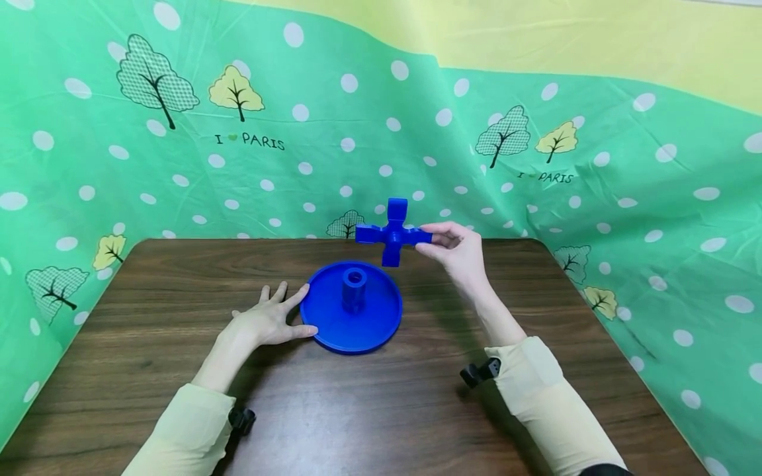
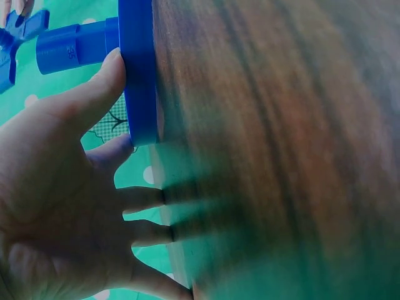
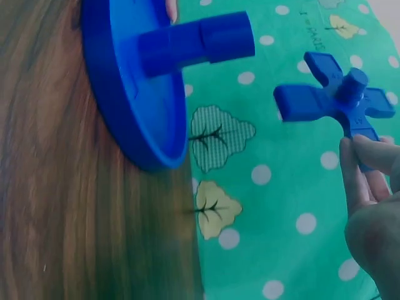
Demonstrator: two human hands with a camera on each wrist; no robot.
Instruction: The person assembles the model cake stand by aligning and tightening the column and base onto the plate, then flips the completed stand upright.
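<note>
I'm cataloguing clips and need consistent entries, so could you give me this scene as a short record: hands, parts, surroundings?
left hand: fingers spread, touching the dish at its rim
right hand: pinches the cross by one arm, in the air
dish: blue, round, flat on the table, hollow post upright
cross: blue, four arms, apart from the post
table: brown, wood-grained
backdrop: green and yellow cloth, white dots, printed trees

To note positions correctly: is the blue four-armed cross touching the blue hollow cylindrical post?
No, the right wrist view shows a gap between the cross, pinched by the right hand, and the post.
</note>
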